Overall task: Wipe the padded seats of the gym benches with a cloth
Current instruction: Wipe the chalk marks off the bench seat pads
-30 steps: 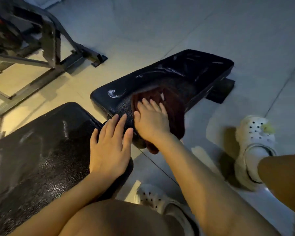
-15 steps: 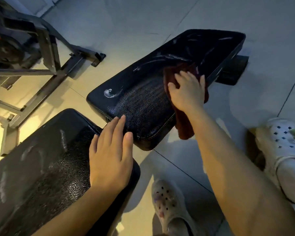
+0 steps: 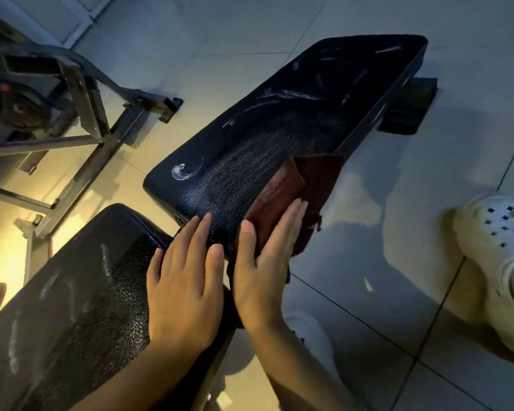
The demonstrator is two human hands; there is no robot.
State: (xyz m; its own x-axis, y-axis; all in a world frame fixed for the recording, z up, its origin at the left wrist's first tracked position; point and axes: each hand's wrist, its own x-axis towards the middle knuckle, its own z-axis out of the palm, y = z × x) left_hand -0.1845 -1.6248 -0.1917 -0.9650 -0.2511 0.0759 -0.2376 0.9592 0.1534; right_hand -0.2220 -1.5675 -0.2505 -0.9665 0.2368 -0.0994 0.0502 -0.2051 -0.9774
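Hands lie side by side at the near end of two black padded bench seats with pebbled vinyl covers. The right hand [image 3: 266, 262] lies flat, fingers straight and together, pressing a dark red-brown folded cloth [image 3: 297, 188] onto the near right corner of the far seat pad [image 3: 279, 120]; nothing is gripped, the palm simply bears down on the fabric. Part of the cloth drapes over the pad's right edge and hangs toward the floor. The left hand [image 3: 184, 280] rests open, fingers straight, on the far end of the near seat pad [image 3: 72, 307], its fingertips reaching across the narrow gap to the near edge of the far pad. Pale streaks and a white swirl mark the far pad's surface, left of the cloth. A grey metal machine frame [image 3: 80, 114] stands on the tiled floor [image 3: 368, 262] to the far left. White perforated clog shoes [image 3: 496, 247] show at the right and below the wrists.
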